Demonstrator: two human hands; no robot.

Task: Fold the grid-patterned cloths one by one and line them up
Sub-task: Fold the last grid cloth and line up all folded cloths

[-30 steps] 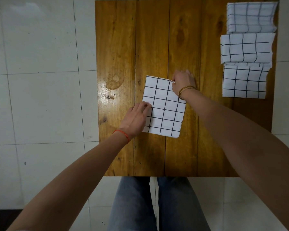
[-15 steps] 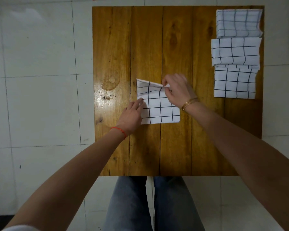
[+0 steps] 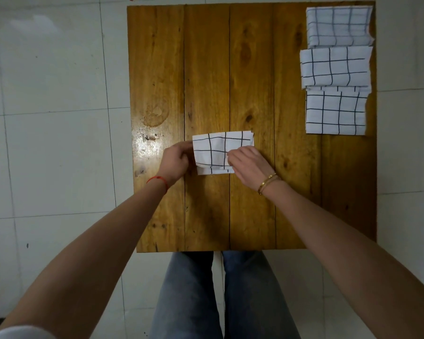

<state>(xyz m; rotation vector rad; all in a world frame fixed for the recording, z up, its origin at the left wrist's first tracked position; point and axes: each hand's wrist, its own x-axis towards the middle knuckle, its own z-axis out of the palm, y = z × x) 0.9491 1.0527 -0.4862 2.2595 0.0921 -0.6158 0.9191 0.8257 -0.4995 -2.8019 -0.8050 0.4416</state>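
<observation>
Since the earlier frame, the white cloth with a black grid pattern has been folded over into a shorter, wide rectangle, and both hands have shifted to its near half. It lies flat at the centre of the brown wooden plank table, its upper layer stopping just short of the near edge so that a strip of the lower layer shows. Left hand, at 9 o'clock of the cloth, has its fingers curled at the left edge and appears to grip it; a red string bracelet circles that wrist. Right hand, at 4 o'clock of the cloth, rests on the right half with fingertips pinching the top layer; gold bangles sit on its wrist. Three folded grid-patterned cloths form a column along the table's right edge, at 2 o'clock from the hands: the far folded cloth, the middle folded cloth, just touching it, and the near folded cloth, whose far edge is overlapped by the middle one. A glossy patch reflects light on the left plank. White tiled floor surrounds the table; legs in blue jeans appear at 6 o'clock, below the near table edge.
</observation>
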